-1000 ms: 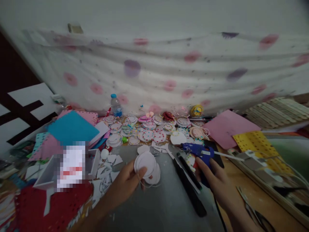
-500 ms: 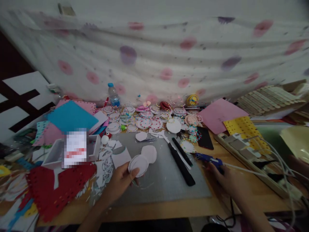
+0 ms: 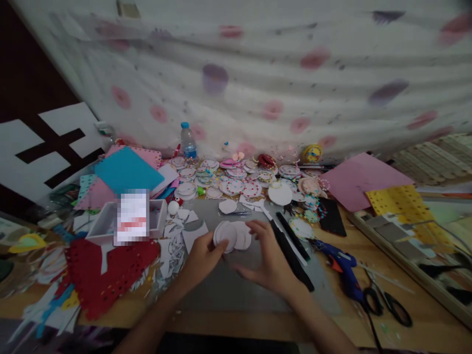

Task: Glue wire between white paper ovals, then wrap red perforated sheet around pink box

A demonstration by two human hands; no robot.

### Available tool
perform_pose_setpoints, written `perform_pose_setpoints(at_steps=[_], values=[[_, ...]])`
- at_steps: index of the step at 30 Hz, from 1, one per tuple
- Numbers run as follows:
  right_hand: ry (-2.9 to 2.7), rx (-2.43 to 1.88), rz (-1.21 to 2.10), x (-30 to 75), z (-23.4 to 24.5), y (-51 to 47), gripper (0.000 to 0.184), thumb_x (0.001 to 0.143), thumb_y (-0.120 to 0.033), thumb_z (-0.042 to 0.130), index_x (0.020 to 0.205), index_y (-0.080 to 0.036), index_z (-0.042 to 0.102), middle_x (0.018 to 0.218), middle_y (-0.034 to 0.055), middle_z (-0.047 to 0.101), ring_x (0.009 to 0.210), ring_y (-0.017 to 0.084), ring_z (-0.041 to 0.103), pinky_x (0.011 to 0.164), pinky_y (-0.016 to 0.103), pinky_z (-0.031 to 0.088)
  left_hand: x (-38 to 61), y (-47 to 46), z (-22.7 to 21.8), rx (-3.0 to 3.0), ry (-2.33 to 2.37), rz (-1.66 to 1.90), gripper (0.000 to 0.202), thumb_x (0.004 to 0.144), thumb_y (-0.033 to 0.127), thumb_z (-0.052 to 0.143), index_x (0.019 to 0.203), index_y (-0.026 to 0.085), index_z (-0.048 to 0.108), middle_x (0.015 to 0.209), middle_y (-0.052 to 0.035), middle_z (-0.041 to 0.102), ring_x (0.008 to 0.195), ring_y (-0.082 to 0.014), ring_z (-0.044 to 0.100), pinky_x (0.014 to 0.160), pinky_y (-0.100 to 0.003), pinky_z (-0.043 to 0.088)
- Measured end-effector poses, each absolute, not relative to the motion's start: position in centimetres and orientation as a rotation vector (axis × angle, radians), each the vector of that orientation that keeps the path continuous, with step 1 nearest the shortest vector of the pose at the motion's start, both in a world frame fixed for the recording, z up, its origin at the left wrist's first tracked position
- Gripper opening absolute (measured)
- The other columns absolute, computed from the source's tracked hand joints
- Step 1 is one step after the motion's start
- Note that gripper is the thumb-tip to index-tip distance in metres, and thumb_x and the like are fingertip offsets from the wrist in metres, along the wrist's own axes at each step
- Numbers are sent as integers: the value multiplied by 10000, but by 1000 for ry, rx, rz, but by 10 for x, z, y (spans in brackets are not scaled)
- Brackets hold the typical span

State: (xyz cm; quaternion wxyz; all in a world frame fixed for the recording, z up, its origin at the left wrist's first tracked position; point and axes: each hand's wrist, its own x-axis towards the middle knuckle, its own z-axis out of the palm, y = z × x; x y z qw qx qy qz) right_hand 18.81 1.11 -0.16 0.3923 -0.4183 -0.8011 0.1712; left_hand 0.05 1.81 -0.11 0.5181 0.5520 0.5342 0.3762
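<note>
- The left hand is pinched shut on the near rim of a white disc, thumb on top and fingers beneath. Gripping only the edge seems to keep the disc's face bare and tilted up toward the person.
- The right hand is open and holds nothing. Its fingers are spread and curled over the overlapping discs that lie just beside the held one, with the fingertips at their far edge. Whether they press on the paper I cannot tell.
- The two hands sit close together, with the discs between them. Both are over the grey mat, which gives a flat, bare patch on the crowded counter.
- Just right of the right hand a black strip lies slantwise, near enough to catch a wrist moving outward.
- Further right, a blue glue gun and scissors lie on the counter, untouched.
- Left of the left hand are paper offcuts, a white box and a red perforated sheet, crowding that side.
- Beyond both hands is a spread of decorated discs. A water bottle stands behind them against a spotted cloth.
- A pink sheet and a yellow dotted sheet lie far right.
</note>
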Motion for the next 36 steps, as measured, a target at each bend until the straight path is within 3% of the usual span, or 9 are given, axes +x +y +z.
perform_pose_setpoints(at_steps=[5,10,16,21,29,36], values=[[-1898,-982,529,158,-34,52,652,708,-237,717,1263,-206,376,1171,125,467,1017,258,502,797,409,496,2,52,-15,1341,1261,968,257,784,325,594,907,104,638,802,-52,665,762,-197,602,678,-277,457],[-1823,-982,528,163,-51,53,611,708,-245,726,1225,-208,404,1203,133,463,1018,264,495,716,372,487,-2,59,-32,1274,1126,934,263,769,255,626,991,115,636,883,-59,673,825,-204,604,764,-303,471],[-1824,-914,618,163,-52,48,564,734,-208,716,1199,-204,397,1249,139,466,1113,271,466,785,389,464,-3,53,-36,1081,920,935,397,753,270,642,1121,139,570,1049,-89,648,947,-216,602,826,-313,468],[-1763,-880,685,163,-54,46,576,731,-202,721,1211,-199,404,1242,137,449,1148,284,446,922,472,406,-4,56,-45,922,751,920,486,754,381,619,1164,130,547,1006,-131,669,854,-231,646,720,-318,491],[-1660,-783,836,166,-46,40,612,693,-199,743,1206,-232,411,1233,119,437,1162,291,439,940,499,415,-14,58,-37,858,561,893,591,649,377,791,1169,188,583,1135,-123,638,993,-245,616,777,-294,480],[-1644,-756,768,167,-40,42,643,655,-254,769,1201,-255,429,1196,91,468,1136,278,460,930,476,426,-13,60,-30,929,483,844,682,619,332,819,1233,224,543,1171,-111,629,1091,-288,578,892,-370,442]])
